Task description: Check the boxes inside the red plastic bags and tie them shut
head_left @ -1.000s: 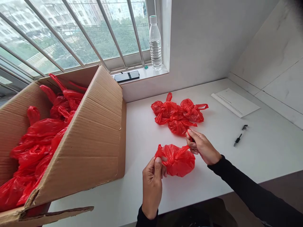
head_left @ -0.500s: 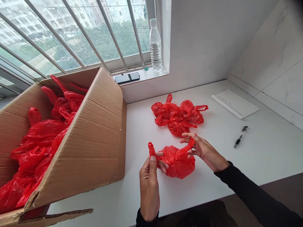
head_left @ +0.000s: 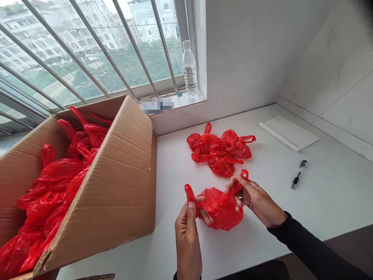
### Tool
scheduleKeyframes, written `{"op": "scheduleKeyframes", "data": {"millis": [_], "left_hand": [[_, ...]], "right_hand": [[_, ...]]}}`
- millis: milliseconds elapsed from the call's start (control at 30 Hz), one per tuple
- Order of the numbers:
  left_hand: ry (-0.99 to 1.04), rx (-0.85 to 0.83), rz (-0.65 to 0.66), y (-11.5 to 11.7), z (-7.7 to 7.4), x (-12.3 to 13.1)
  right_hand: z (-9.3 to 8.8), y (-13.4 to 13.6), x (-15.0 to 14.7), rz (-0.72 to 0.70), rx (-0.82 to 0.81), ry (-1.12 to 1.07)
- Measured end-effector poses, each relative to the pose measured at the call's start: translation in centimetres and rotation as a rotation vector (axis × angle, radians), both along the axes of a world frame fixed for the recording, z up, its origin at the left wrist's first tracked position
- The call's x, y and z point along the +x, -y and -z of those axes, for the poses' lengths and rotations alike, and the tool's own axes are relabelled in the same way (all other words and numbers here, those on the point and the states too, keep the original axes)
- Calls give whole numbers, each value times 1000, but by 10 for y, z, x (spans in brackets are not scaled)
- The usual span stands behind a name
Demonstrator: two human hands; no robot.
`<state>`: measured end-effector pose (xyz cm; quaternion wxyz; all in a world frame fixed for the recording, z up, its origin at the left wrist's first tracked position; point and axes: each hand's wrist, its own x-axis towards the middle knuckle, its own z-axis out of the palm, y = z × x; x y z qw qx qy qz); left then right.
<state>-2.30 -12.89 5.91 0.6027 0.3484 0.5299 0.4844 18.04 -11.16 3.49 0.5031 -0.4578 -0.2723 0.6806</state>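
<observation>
A red plastic bag point(head_left: 223, 212) with a gathered top rests on the white table near its front edge. My left hand point(head_left: 189, 229) pinches one twisted handle at the bag's left, the handle's tip sticking up above the thumb. At the right, my right hand point(head_left: 255, 196) grips the other handle between thumb and fingers, with a small loop showing above them. Just behind lies a cluster of several tied red bags point(head_left: 218, 147), not touched by either hand.
On the left a tilted cardboard box point(head_left: 116, 186) holds many red bags point(head_left: 58, 175). A water bottle point(head_left: 190, 72) and a blurred flat object point(head_left: 157, 105) are on the windowsill. Paper point(head_left: 290, 133) and a pen point(head_left: 297, 179) lie at the right of the table point(head_left: 326, 194).
My right hand has closed from looser, spread fingers onto the right handle, whose loop now sticks up. My left hand keeps its hold. The whole view has shifted slightly.
</observation>
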Motion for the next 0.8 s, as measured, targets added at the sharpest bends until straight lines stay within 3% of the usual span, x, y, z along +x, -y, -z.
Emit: {"op": "scheduleKeyframes", "data": {"millis": [333, 800], "left_hand": [[8, -20, -39, 2, 7, 3], [-16, -1, -88, 7, -4, 4]], "right_hand": [[4, -4, -7, 23, -14, -66], [1, 5, -1, 34, 23, -51]]}}
